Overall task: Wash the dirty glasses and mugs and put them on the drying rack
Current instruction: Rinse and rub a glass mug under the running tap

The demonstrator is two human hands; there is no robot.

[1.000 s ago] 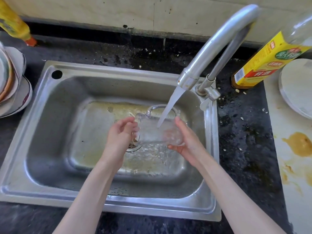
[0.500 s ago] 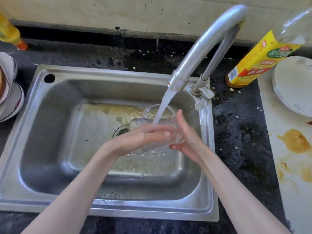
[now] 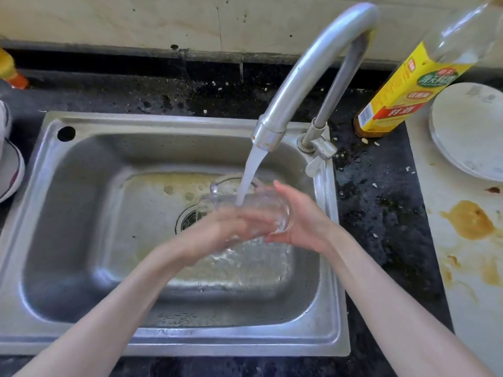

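We are cupping the glass mug [image 3: 261,210] in our right hand [image 3: 304,224], fingers curled round its base, while our left hand [image 3: 231,229], blurred, is rubbing its side. It is lying sideways under the stream, over the sink [image 3: 81,213] toward the right rim.

Stainless sink [image 3: 89,148] set in black speckled countertop [image 3: 381,213], crumbs scattered over it. Curved metal faucet [image 3: 307,77] behind grip, water running. Pale wall [image 3: 136,20] along back, dark grimy seam at base. Right of grip: yellow-labelled bottle [image 3: 402,88], white plate [image 3: 468,131], light board [image 3: 471,268] with brown stains. Far left: stacked dishes [image 3: 9,170], partly cut off. Bright daylight.
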